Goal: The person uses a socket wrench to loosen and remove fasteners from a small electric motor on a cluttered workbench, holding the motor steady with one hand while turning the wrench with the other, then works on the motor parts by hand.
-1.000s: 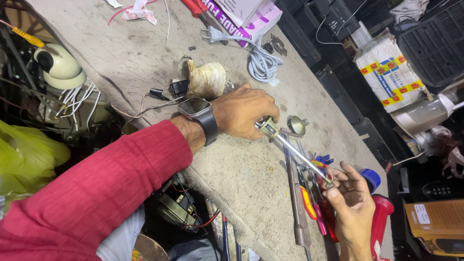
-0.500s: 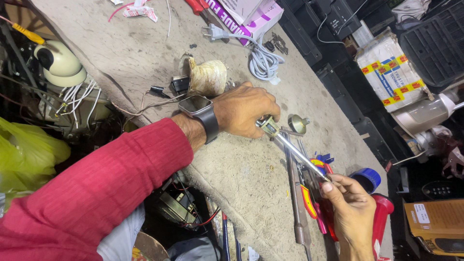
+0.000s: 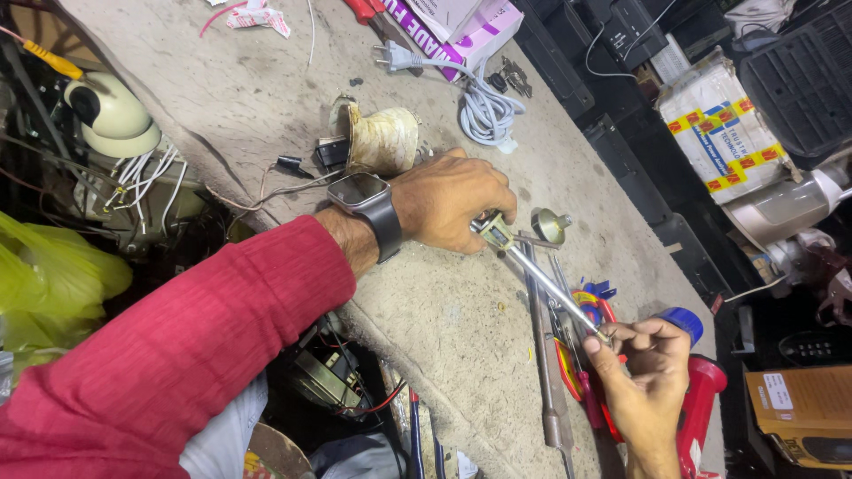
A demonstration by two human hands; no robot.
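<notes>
My left hand, in a red sleeve with a dark smartwatch, rests on the grey concrete bench and pinches a small metal fitting. A thin metal rod runs from that fitting down to the right. There my right hand grips the rod's other end with its fingertips. A small funnel-shaped metal part lies just beside the fitting.
A tape-wrapped coil and a grey power cord with plug lie behind my left hand. A long metal tool, coloured hand tools and a red container with a blue cap sit near my right hand. Boxes stand beyond the bench edge.
My right hand's fingers have shifted slightly on the rod's end. My left hand and the fitting have stayed in place.
</notes>
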